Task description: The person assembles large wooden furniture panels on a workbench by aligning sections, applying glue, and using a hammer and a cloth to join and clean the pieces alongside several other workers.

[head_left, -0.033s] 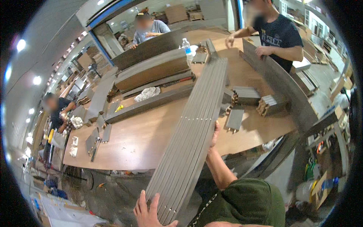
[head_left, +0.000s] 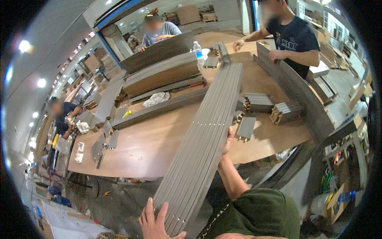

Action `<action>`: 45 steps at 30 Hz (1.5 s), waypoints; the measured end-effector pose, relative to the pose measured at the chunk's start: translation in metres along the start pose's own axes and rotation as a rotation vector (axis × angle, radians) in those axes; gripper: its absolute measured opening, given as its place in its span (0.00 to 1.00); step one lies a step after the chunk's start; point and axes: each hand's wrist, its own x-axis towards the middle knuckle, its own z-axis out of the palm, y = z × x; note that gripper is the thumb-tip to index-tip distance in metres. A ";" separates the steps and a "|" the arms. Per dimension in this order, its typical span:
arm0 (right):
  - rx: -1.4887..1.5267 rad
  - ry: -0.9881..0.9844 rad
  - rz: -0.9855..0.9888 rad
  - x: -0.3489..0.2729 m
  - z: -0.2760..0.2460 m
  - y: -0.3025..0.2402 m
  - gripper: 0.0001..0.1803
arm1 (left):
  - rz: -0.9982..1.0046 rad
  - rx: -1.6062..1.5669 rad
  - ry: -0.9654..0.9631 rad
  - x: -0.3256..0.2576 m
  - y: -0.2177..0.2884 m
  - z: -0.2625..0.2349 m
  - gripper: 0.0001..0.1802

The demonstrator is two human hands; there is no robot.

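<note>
A bundle of long grey grooved boards (head_left: 199,145) slants from my body out over the table, its far end near other grey panels. My left hand (head_left: 153,223) grips the near end, fingers spread over the left edge and the thumb at the end face. Farther along, my right hand (head_left: 229,145) holds the bundle's right edge; its fingers are partly hidden beneath the boards. A row of small light dots or holes crosses the boards near my right hand, and a few more show near my left.
On the wooden table (head_left: 139,155) lie short grey blocks (head_left: 258,101), a small panel with pegs (head_left: 246,126), long panels (head_left: 163,73), crumpled white wrapping (head_left: 156,99) and a water bottle (head_left: 197,49). A person at the right holds a long dark panel (head_left: 292,87). Other people stand behind and left.
</note>
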 end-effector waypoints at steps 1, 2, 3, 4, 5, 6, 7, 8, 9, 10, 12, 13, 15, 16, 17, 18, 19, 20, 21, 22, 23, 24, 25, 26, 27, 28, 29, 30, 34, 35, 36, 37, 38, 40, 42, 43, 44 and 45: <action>-0.117 0.042 -0.060 0.004 0.003 -0.011 0.29 | 0.013 0.044 -0.002 0.003 0.018 -0.010 0.58; -0.142 0.059 -0.078 0.013 0.007 -0.024 0.29 | 0.020 0.091 0.001 0.009 0.043 -0.018 0.58; -0.164 0.075 -0.097 0.021 0.012 -0.034 0.28 | 0.039 0.139 0.003 0.017 0.061 -0.029 0.58; -0.097 0.072 -0.078 0.030 0.018 -0.042 0.28 | 0.024 0.188 -0.060 0.023 0.081 -0.046 0.48; -0.034 0.083 -0.052 0.034 0.022 -0.051 0.28 | 0.030 0.205 -0.071 0.030 0.094 -0.052 0.50; -0.045 0.128 -0.003 0.041 0.024 -0.057 0.28 | 0.035 0.223 -0.082 0.036 0.104 -0.057 0.53; -0.091 0.185 0.009 0.051 0.021 -0.074 0.28 | 0.062 0.215 -0.104 0.049 0.113 -0.058 0.56; -0.138 0.242 0.018 0.064 0.016 -0.090 0.28 | 0.015 0.164 -0.131 0.063 0.130 -0.064 0.51; -0.185 0.298 0.023 0.076 0.012 -0.105 0.28 | 0.018 0.125 -0.149 0.078 0.141 -0.063 0.51; -0.156 0.240 0.053 0.082 0.022 -0.109 0.30 | -0.017 0.108 -0.160 0.081 0.155 -0.069 0.51; -0.156 0.255 0.090 0.099 0.030 -0.127 0.30 | 0.008 0.081 -0.211 0.101 0.177 -0.080 0.50; -0.156 0.263 0.106 0.108 0.032 -0.136 0.31 | 0.061 0.082 -0.203 0.109 0.184 -0.083 0.51; -0.307 0.237 0.032 0.128 0.014 -0.154 0.31 | 0.177 0.069 -0.188 0.126 0.195 -0.083 0.53; -0.384 0.226 0.001 0.135 0.002 -0.162 0.32 | 0.242 0.019 -0.146 0.132 0.198 -0.077 0.53; -0.403 0.199 0.009 0.146 -0.003 -0.169 0.32 | 0.307 -0.028 -0.094 0.138 0.198 -0.068 0.54; -0.415 0.177 0.009 0.155 -0.009 -0.176 0.31 | 0.376 -0.066 -0.049 0.146 0.196 -0.059 0.55; -0.426 0.155 0.009 0.165 -0.014 -0.181 0.31 | 0.400 -0.078 0.056 0.153 0.196 -0.048 0.55; -0.424 0.199 0.022 0.176 -0.024 -0.190 0.32 | 0.436 -0.101 0.160 0.164 0.197 -0.030 0.55; -0.421 0.245 0.041 0.186 -0.032 -0.196 0.32 | 0.463 -0.125 0.265 0.175 0.202 -0.017 0.55; -0.417 0.291 0.061 0.195 -0.040 -0.202 0.32 | 0.481 -0.145 0.376 0.188 0.209 -0.009 0.52; -0.489 0.311 0.039 0.198 -0.041 -0.200 0.32 | 0.479 -0.182 0.422 0.198 0.213 0.001 0.52; -0.561 0.322 0.020 0.202 -0.035 -0.196 0.32 | 0.475 -0.218 0.477 0.205 0.217 0.009 0.52; -0.607 0.327 0.013 0.204 -0.029 -0.193 0.33 | 0.470 -0.253 0.532 0.210 0.223 0.015 0.52; -0.590 0.316 0.011 0.206 -0.026 -0.197 0.33 | 0.530 -0.222 0.617 0.225 0.233 0.016 0.50; -0.566 0.304 0.028 0.203 -0.021 -0.196 0.33 | 0.539 -0.206 0.624 0.234 0.241 0.017 0.50; -0.536 0.289 0.049 0.203 -0.016 -0.195 0.33 | 0.547 -0.189 0.630 0.242 0.246 0.017 0.50; -0.519 0.281 0.045 0.203 -0.008 -0.207 0.34 | 0.576 -0.194 0.623 0.254 0.255 0.019 0.50; -0.484 0.274 0.076 0.199 -0.003 -0.207 0.34 | 0.590 -0.168 0.641 0.266 0.258 0.022 0.49; -0.269 0.236 0.240 0.176 0.014 -0.207 0.35 | 0.558 -0.172 0.686 0.325 0.269 0.053 0.48; -0.242 0.235 0.250 0.173 0.017 -0.217 0.35 | 0.573 -0.201 0.690 0.350 0.273 0.074 0.49; -0.218 0.241 0.266 0.170 0.023 -0.217 0.35 | 0.564 -0.211 0.698 0.366 0.274 0.087 0.49; -0.204 0.251 0.295 0.167 0.027 -0.208 0.35 | 0.538 -0.210 0.692 0.377 0.271 0.092 0.49; -0.246 0.264 0.268 0.172 0.036 -0.209 0.36 | 0.539 -0.238 0.685 0.391 0.272 0.097 0.49; -0.506 0.340 0.157 0.188 0.053 -0.221 0.36 | 0.530 -0.491 0.577 0.409 0.272 0.103 0.56; -0.686 0.224 0.133 0.203 0.045 -0.232 0.35 | 0.291 -0.937 0.498 0.438 0.262 0.121 0.62; -0.771 0.164 0.113 0.213 0.042 -0.236 0.35 | 0.159 -1.155 0.440 0.450 0.258 0.130 0.65; -0.809 0.173 0.088 0.225 0.030 -0.239 0.35 | 0.073 -1.389 0.111 0.461 0.262 0.132 0.68; -0.801 0.236 0.091 0.232 0.030 -0.236 0.34 | 0.045 -1.500 -0.074 0.474 0.263 0.135 0.65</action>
